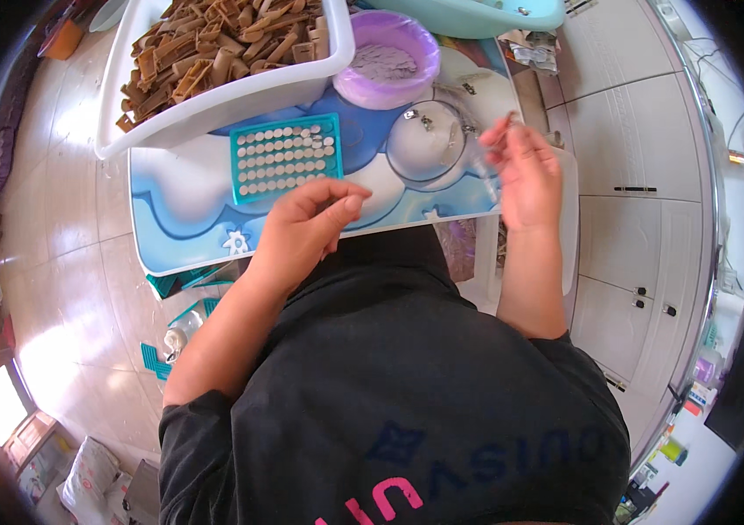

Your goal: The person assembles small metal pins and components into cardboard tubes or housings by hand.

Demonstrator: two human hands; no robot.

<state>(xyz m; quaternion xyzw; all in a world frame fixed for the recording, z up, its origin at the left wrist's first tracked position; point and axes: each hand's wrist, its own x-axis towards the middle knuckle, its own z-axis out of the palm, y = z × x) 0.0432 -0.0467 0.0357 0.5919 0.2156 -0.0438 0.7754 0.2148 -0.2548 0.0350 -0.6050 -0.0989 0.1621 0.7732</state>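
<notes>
My left hand (302, 226) is closed over the table's near edge, thumb and forefinger close together; whatever they may hold is too small to make out. Just beyond it lies a teal tray (234, 166) with rows of round whitish discs (280, 159). To the right, my right hand (529, 175) is raised near the table's right side, its fingers pinched. A small brownish bit shows at the fingertips, but its kind is unclear. Between the hands sits a clear round dish (420, 157) with a few small metal pieces (412, 115) near its far rim.
A big white bin (241, 103) full of brown plastic parts (223, 44) stands at the far left. Beside it is a purple basin (429, 57) with grey contents, and a mint-green tub (477, 24) lies behind. White cabinets (630, 140) line the right; teal baskets (201, 311) lie below left.
</notes>
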